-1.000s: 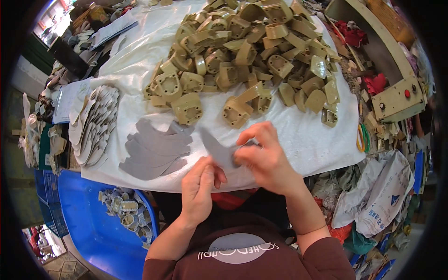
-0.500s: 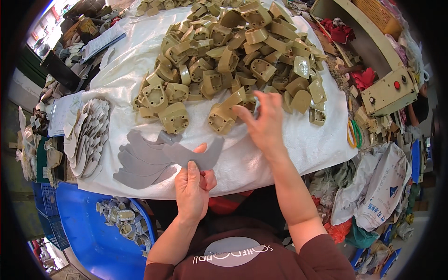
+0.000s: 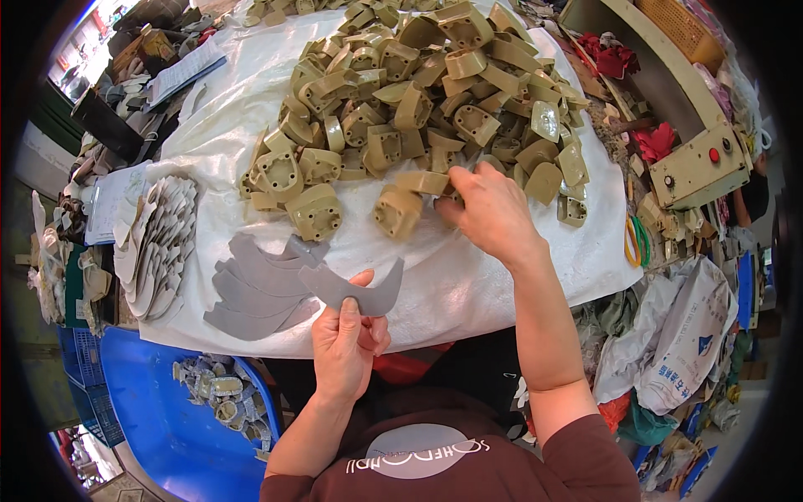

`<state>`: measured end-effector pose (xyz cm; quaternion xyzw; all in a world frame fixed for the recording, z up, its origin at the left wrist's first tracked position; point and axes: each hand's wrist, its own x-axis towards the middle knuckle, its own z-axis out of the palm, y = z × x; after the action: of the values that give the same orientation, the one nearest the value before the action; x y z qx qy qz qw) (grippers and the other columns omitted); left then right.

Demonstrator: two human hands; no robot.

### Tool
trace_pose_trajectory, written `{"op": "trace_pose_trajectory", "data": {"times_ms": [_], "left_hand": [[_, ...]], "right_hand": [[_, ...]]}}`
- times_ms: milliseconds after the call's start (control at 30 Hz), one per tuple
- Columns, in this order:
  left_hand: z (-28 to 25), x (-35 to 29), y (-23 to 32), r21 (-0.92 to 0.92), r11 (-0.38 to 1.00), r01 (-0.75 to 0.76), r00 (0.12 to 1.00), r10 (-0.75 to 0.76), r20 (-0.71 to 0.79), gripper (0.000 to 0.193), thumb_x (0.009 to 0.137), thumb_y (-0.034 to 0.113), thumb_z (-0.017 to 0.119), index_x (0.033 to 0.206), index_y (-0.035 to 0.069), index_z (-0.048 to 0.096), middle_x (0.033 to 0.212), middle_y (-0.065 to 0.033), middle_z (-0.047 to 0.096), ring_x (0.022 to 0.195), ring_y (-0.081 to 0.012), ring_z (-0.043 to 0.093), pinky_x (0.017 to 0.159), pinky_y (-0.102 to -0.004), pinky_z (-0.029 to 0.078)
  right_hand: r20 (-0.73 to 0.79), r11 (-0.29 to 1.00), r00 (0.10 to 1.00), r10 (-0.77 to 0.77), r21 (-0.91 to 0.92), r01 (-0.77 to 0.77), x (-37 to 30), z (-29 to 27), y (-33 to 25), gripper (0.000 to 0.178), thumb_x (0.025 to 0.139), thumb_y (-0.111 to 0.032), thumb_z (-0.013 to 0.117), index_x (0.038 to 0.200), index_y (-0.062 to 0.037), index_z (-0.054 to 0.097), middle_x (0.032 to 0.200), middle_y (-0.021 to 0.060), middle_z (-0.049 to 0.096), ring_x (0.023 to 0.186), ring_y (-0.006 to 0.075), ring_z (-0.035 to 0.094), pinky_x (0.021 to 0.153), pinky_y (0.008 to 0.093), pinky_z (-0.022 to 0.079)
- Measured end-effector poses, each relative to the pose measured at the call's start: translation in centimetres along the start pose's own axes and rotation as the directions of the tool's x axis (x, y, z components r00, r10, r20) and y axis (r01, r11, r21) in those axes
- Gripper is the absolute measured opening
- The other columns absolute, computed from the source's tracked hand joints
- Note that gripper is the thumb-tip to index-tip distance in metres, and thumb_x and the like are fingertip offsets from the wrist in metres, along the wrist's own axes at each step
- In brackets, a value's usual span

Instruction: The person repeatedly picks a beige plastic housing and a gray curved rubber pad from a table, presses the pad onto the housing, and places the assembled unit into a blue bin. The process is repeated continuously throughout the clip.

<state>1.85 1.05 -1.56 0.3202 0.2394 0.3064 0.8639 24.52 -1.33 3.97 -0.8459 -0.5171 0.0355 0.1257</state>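
My left hand [image 3: 347, 335] pinches a curved grey cut-out piece [image 3: 351, 289], thin like leather or synthetic sheet, between thumb and fingers. It is held above the front edge of the white sheet, its left end over a fanned stack of similar grey pieces [image 3: 251, 293]. My right hand [image 3: 493, 213] is at the front of a heap of glossy olive-tan shoe heels [image 3: 385, 146]. Its thumb and fingers close on the end of one shoe heel [image 3: 422, 181]; the fingertips are partly hidden. A blurred heel [image 3: 396, 213] is just beside it.
A stack of pale cut pieces [image 3: 155, 247] lies at the left on the white sheet [image 3: 468, 301]. Below it is a blue tub [image 3: 159, 418] with several heels inside. A control box [image 3: 698, 167] with a red button and rubber bands [image 3: 636, 238] are at the right.
My right hand has come down to the heap's front and closed on a heel, which has shifted. My left hand with the grey piece has moved slightly, tilting the piece.
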Motion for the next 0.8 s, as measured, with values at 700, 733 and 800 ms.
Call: {"op": "trace_pose_trajectory", "data": {"times_ms": [700, 733, 800], "left_hand": [[-1.0, -1.0, -0.1, 0.018, 0.995, -0.102, 0.994, 0.101, 0.030, 0.039, 0.102, 0.022, 0.037, 0.123, -0.008, 0.051, 0.118, -0.0156, 0.057, 0.085, -0.0150, 0.054, 0.077, -0.0301, 0.044], [-1.1, -1.2, -0.2, 0.033, 0.992, -0.119, 0.993, 0.119, 0.022, 0.038, 0.102, 0.021, 0.038, 0.123, -0.008, 0.051, 0.122, -0.0165, 0.055, 0.089, -0.0157, 0.055, 0.080, -0.0309, 0.045], [-1.0, -1.3, -0.2, 0.055, 0.991, -0.126, 0.992, 0.125, 0.014, 0.037, 0.101, 0.020, 0.039, 0.123, -0.008, 0.051, 0.127, -0.0178, 0.053, 0.098, -0.0180, 0.055, 0.087, -0.0329, 0.045]], "right_hand": [[-0.556, 0.433, 0.791, 0.254, 0.797, 0.421, -7.7, 5.0, 1.1, 0.045, 0.083, 0.007, 0.065, 0.123, -0.0015, 0.046, 0.110, 0.0127, 0.061, 0.096, 0.0227, 0.062, 0.082, 0.0329, 0.053], [-0.511, 0.421, 0.840, 0.182, 0.812, 0.403, -8.9, 4.6, -0.1, 0.049, 0.081, 0.008, 0.065, 0.124, -0.0027, 0.045, 0.110, 0.0140, 0.061, 0.096, 0.0232, 0.062, 0.082, 0.0337, 0.053], [-0.499, 0.334, 0.857, -0.129, 0.792, 0.511, -9.4, 3.5, -1.7, 0.055, 0.076, 0.009, 0.068, 0.124, -0.0066, 0.044, 0.114, 0.0178, 0.059, 0.095, 0.0254, 0.064, 0.080, 0.0355, 0.054]]}}
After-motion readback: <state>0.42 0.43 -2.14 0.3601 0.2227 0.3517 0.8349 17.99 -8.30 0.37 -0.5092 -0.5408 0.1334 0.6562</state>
